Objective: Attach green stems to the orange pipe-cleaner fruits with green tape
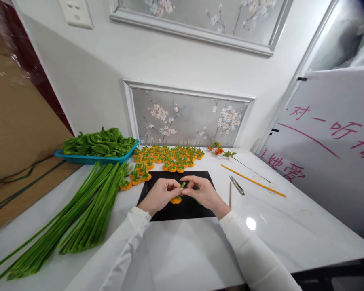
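My left hand (161,195) and my right hand (202,192) meet above a black mat (182,214), both closed in a pinch. Between the fingertips shows a short green chenille piece (183,184). Just under my left fingers is an orange fuzzy flower (176,200) of chenille; whether it is held or lies on the mat I cannot tell. Something green (196,201) is partly hidden beneath my right hand. Behind the mat stand many orange flowers with green tops (170,155), in rows.
Long green chenille stems (87,214) lie at left, before a blue tray (87,159) heaped with green leaf-like pieces (103,143). At right lie an orange stem (255,180), thread snips (237,185), a thin stick (230,195) and a wired flower spray (220,150). A wall closes the back.
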A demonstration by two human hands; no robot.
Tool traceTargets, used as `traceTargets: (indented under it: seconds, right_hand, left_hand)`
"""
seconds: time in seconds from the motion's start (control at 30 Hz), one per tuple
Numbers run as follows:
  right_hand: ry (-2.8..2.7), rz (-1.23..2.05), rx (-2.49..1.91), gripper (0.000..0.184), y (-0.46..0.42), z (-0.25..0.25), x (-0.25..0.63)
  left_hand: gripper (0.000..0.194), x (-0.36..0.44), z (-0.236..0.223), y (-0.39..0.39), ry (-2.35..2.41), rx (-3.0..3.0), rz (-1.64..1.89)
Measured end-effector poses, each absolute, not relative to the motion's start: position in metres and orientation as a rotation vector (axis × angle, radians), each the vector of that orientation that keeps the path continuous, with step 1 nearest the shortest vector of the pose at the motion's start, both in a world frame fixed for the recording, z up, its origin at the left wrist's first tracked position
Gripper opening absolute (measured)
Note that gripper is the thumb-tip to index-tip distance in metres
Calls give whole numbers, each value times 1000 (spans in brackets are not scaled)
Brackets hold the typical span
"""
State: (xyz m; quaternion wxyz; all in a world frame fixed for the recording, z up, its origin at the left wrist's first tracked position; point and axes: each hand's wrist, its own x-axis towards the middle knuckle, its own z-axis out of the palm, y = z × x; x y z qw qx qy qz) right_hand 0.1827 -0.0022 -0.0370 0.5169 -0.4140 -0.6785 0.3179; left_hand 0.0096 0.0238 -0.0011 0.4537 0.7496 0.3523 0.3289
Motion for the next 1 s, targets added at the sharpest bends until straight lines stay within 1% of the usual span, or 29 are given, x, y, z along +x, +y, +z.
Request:
traceTargets:
  seconds: [0.1,0.27,0.37,0.47,0.6,0.67,0.8,1.0]
  right_hand:
    - [-1642,714,-1022,31,-3,-37,182]
    - [-1677,600,-1010,23,-5,-35,182]
    - [-1694,571,-982,26,-6,-33,183]
    - [-1722,569,-939,29,-6,-32,184]
    - [-1739,551,-960,16,-9,-29,184]
    - [-1732,511,-986,11,-10,-27,183]
    - [-1735,431,-1009,12,-13,-24,182]
    - [-1703,326,-1036,13,-12,-26,179]
  left_hand:
    - [24,10,0,23,869,1910,807]
    - [23,9,-1,25,860,1986,790]
    - [24,9,-1,25,835,1950,775]
    - [18,10,0,23,796,1829,779]
    - [33,9,3,19,775,1698,768]
    - [35,7,6,19,774,1694,747]
    - [30,6,7,20,789,1732,752]
    - [32,13,0,19,848,2055,945]
